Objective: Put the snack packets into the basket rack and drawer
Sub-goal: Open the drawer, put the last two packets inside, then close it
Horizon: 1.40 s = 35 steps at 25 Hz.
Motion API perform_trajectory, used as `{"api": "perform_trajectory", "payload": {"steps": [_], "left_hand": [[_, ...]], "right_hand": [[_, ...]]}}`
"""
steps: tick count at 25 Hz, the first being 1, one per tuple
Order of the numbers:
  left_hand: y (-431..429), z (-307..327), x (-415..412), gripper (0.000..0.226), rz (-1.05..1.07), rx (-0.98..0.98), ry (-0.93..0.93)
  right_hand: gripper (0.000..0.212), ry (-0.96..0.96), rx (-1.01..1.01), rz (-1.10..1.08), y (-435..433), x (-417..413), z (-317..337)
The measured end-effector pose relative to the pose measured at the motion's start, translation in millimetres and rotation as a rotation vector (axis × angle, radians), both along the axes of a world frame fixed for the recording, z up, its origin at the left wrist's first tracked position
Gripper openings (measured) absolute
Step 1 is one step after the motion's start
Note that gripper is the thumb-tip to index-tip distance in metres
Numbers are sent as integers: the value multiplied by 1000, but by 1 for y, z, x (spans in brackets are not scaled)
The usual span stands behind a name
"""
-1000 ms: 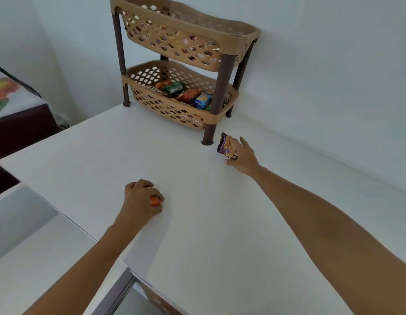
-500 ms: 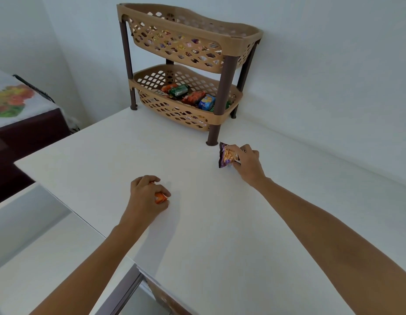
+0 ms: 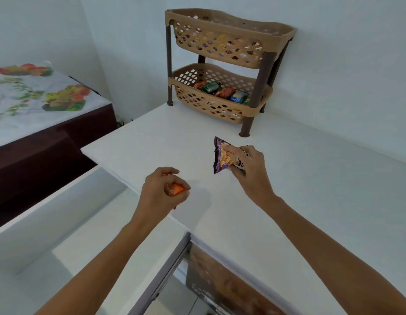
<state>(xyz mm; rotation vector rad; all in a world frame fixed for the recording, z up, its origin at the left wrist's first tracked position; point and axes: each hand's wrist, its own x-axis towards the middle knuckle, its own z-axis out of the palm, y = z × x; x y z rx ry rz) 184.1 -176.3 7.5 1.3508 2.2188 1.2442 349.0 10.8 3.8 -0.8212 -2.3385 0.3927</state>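
- While both arms are reaching forward, the white table is filling most of the view, its near edge running from nine o'clock down toward six.
- At twelve o'clock the basket rack is standing on the table by the wall — its lower tier is holding several snack packets, and more are showing through the upper tier's holes.
- At six o'clock the drawer is sitting partly open below the table edge.
- Just right of centre, the right hand is gripping a purple packet.
- Just left of centre, the left hand is curling tightly around an orange packet — the two hands are staying apart.
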Motion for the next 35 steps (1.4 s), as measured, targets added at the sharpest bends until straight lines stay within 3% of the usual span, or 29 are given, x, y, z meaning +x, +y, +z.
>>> {"api": "perform_trajectory", "payload": {"steps": [5, 10, 13, 17, 21, 27, 32, 35], "left_hand": [[-107, -5, -48, 11, -3, 10, -64], [-191, -41, -107, 10, 50, -152, -45], [-202, -81, -129, 11, 35, -415, 41], [-183, -141, -141, 14, -9, -750, 76], [-169, -201, -147, 21, 39, -711, 81], [-177, -256, -161, 23, 146, -681, 58], [-182, -256, -165, 63, 77, -855, -124], [-169, -236, -170, 61, 4, -872, -72]], "right_hand": [[49, 42, -71, 32, -112, -49, -4], [51, 40, -150, 80, -207, -104, -29], [50, -14, -206, 111, -241, -121, -48], [51, -153, -280, 146, -252, -132, -76], [49, -263, -318, 100, -245, -143, -98], [50, -279, -360, 108, -244, -143, -122], [50, -320, -396, 107, -240, -154, -129], [53, -332, -414, 103, -238, -165, -131]]}}
